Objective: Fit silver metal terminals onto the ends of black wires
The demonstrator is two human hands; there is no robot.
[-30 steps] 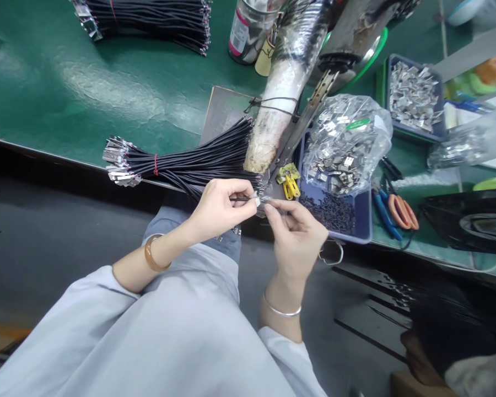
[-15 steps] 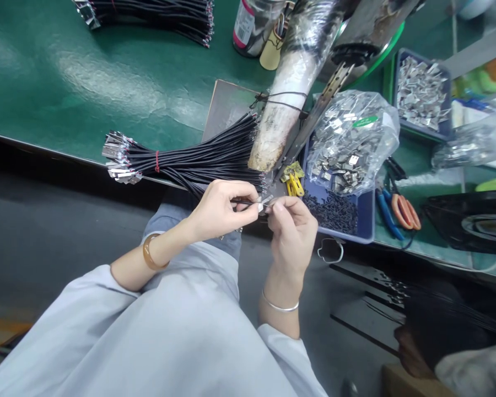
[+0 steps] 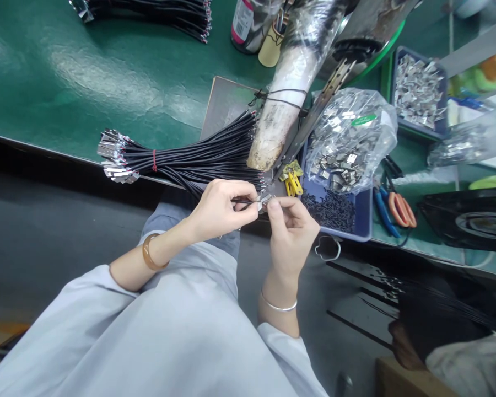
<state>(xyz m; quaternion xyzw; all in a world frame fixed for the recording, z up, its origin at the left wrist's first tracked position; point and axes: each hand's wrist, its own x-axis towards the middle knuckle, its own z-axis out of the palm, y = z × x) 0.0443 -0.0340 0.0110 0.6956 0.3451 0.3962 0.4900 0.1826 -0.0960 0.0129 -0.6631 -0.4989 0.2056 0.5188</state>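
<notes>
My left hand (image 3: 225, 207) is closed in a pinch on a black cable (image 3: 243, 202). A small silvery metal connector piece (image 3: 264, 199) shows at the cable's end, between the two hands. My right hand (image 3: 291, 223) has thumb and index finger pressed together at the right side of that piece; what exactly lies between these fingertips is too small to make out. Just behind the hands, a bundle of black cables (image 3: 190, 157) tied with a red band lies along the table edge, with metal pieces (image 3: 116, 156) on its left ends.
A blue tray (image 3: 364, 218) holds short black tubes (image 3: 330, 211) and a plastic bag (image 3: 353, 135) of metal parts. A yellow tool (image 3: 292, 183) lies beside it. A wrapped white pipe (image 3: 279, 113) slants down behind my hands. Pliers (image 3: 386, 212) rest at right. A second cable bundle (image 3: 149, 12) lies farther back.
My right hand's fingers have shifted slightly and its thumb stands more upright beside the metal piece. My left hand keeps its pinch on the cable. The whole view has moved a little.
</notes>
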